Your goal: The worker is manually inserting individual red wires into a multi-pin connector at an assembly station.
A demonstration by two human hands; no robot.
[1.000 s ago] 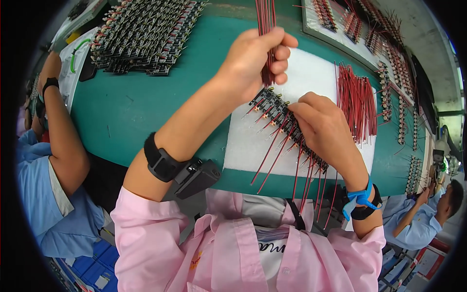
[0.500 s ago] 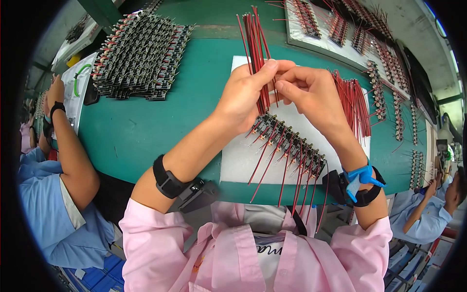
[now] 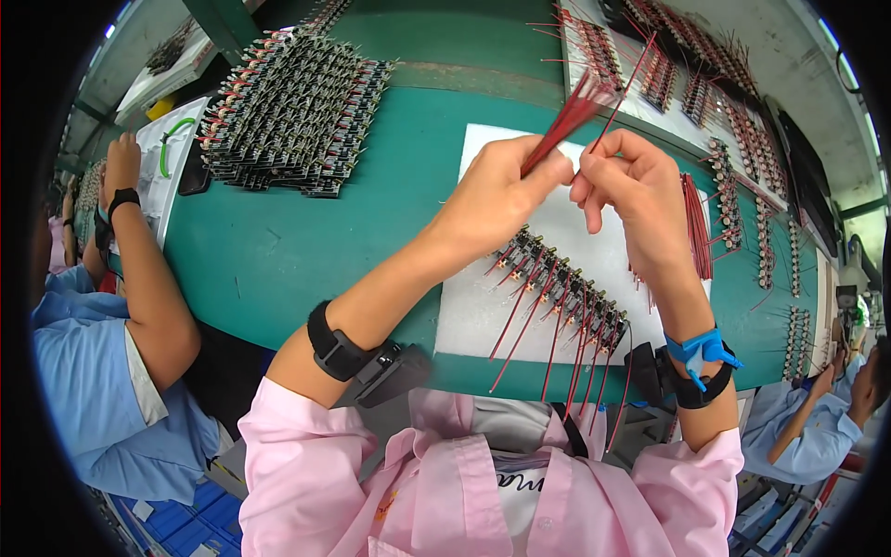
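Note:
My left hand [image 3: 497, 200] is closed around a bundle of thin red wires [image 3: 566, 121], whose far ends fan out up and to the right. Close beside it, my right hand [image 3: 640, 190] pinches a single red wire [image 3: 624, 97] that stands apart from the bundle. Below both hands, a row of small dark circuit boards [image 3: 566, 290] lies slantwise on a white foam pad [image 3: 464, 320]. Red wires hang from this row toward me, past the pad's near edge. More loose red wires [image 3: 696, 223] lie on the pad's right side, partly behind my right forearm.
A large stack of circuit boards [image 3: 288, 116] stands at the back left of the green table [image 3: 306, 241]. Further board rows [image 3: 729, 200] and a board-laden tray [image 3: 640, 102] lie at right. Co-workers sit on the left [image 3: 111, 371] and right [image 3: 807, 418].
The bundle in my left hand has tipped from nearly upright to leaning right. My right hand has moved a little away, and one wire now stands separate in it. The view has shifted slightly.

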